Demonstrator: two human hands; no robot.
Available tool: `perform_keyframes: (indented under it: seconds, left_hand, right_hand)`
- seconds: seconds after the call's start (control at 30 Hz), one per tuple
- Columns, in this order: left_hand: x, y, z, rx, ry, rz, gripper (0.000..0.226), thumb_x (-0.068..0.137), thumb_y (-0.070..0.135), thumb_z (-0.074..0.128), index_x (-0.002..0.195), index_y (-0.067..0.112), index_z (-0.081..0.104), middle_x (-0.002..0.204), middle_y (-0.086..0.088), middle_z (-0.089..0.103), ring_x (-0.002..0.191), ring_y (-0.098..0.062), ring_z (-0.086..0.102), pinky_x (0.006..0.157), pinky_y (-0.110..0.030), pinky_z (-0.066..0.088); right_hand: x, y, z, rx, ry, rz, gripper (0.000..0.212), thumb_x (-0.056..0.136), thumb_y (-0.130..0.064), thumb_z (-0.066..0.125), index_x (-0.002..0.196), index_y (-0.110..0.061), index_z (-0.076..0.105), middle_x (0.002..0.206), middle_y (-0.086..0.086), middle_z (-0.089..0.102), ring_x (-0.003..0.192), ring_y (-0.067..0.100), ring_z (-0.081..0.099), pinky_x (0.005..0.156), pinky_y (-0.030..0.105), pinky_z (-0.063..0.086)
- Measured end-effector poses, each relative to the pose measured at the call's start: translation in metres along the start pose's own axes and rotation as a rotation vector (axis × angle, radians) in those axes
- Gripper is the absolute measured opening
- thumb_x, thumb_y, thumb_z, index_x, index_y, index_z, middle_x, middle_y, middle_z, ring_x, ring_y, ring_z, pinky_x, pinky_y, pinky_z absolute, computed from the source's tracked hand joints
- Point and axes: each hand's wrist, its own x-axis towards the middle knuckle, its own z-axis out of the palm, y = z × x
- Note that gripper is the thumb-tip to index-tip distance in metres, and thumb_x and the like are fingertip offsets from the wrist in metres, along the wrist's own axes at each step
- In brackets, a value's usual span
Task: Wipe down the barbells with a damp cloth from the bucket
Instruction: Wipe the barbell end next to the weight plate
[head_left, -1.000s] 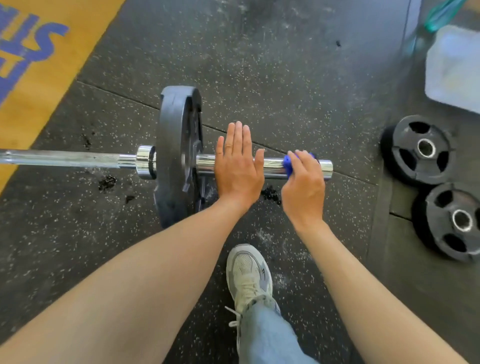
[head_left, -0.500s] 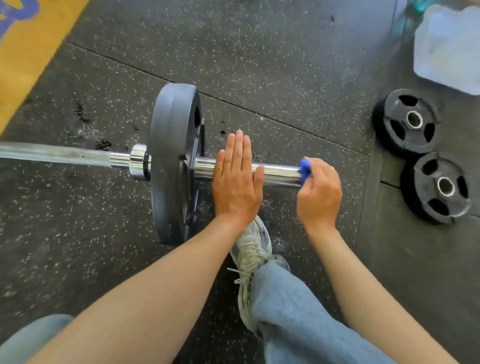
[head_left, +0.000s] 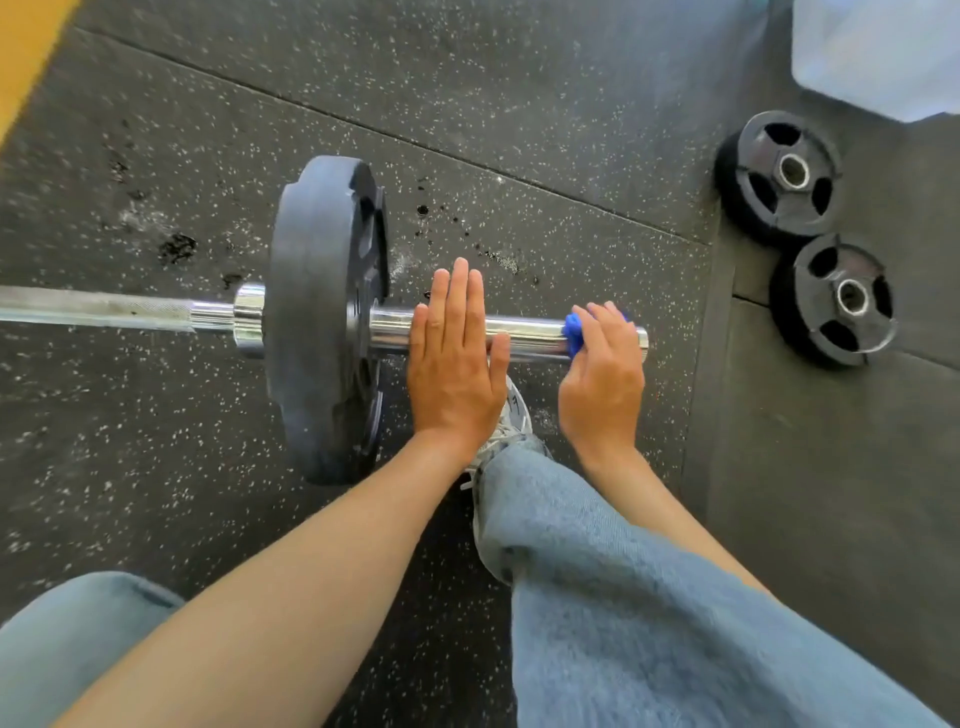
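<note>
Our right hand (head_left: 601, 371) has slid the blue cloth (head_left: 573, 332) back inward from the tip of the barbell (head_left: 524, 335), so the chrome sleeve's outer end is now exposed; we judge the sleeve wipe mid-stroke. The right fingers curl around the cloth and sleeve. Our left hand (head_left: 453, 358) lies flat, fingers straight, pressing the sleeve beside the mounted plate (head_left: 324, 312). Count: one barbell, one cloth, one mounted plate, two loose plates (head_left: 808, 236), one pale container (head_left: 883, 57), possibly the bucket.
</note>
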Motion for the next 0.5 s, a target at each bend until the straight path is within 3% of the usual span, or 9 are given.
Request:
perform_keyframes:
  seconds: [0.1, 0.27, 0.4, 0.5]
  left_hand:
    - [0.003, -0.001, 0.001, 0.000, -0.001, 0.015, 0.063, 0.108, 0.040, 0.021, 0.163, 0.009, 0.013, 0.172, -0.005, 0.007, 0.158, -0.020, 0.002, 0.127, -0.038, -0.006]
    - [0.022, 0.001, 0.000, 0.006, -0.006, 0.014, 0.064, 0.108, 0.041, 0.014, 0.163, 0.008, 0.012, 0.171, -0.006, 0.008, 0.158, -0.021, 0.003, 0.128, -0.040, -0.004]
    - [0.045, -0.002, 0.002, -0.007, -0.016, 0.022, 0.063, 0.109, 0.040, 0.017, 0.163, 0.008, 0.015, 0.171, -0.007, 0.011, 0.158, -0.022, 0.005, 0.128, -0.039, -0.003]
    - [0.069, -0.001, 0.003, -0.009, -0.027, 0.017, 0.063, 0.109, 0.041, 0.015, 0.162, 0.008, 0.017, 0.171, -0.007, 0.013, 0.158, -0.023, 0.007, 0.128, -0.040, -0.001]
  right_hand:
    - [-0.002, 0.000, 0.005, -0.008, -0.080, -0.209, 0.038, 0.102, -0.013, 0.041, 0.132, -0.002, 0.063, 0.136, 0.013, 0.061, 0.133, 0.032, 0.052, 0.117, 0.043, 0.037]
    - [0.020, 0.003, 0.009, -0.025, 0.067, 0.054, 0.040, 0.101, -0.017, 0.038, 0.121, -0.002, 0.069, 0.126, 0.012, 0.066, 0.122, 0.031, 0.057, 0.116, 0.042, 0.037]
    - [0.029, -0.014, 0.022, -0.044, -0.066, -0.240, 0.037, 0.100, -0.009, 0.046, 0.133, -0.003, 0.062, 0.136, 0.013, 0.060, 0.131, 0.031, 0.051, 0.115, 0.043, 0.039]
    - [0.059, 0.003, 0.022, -0.018, 0.004, -0.170, 0.034, 0.101, -0.015, 0.044, 0.124, -0.005, 0.067, 0.128, 0.010, 0.065, 0.121, 0.030, 0.057, 0.108, 0.044, 0.044]
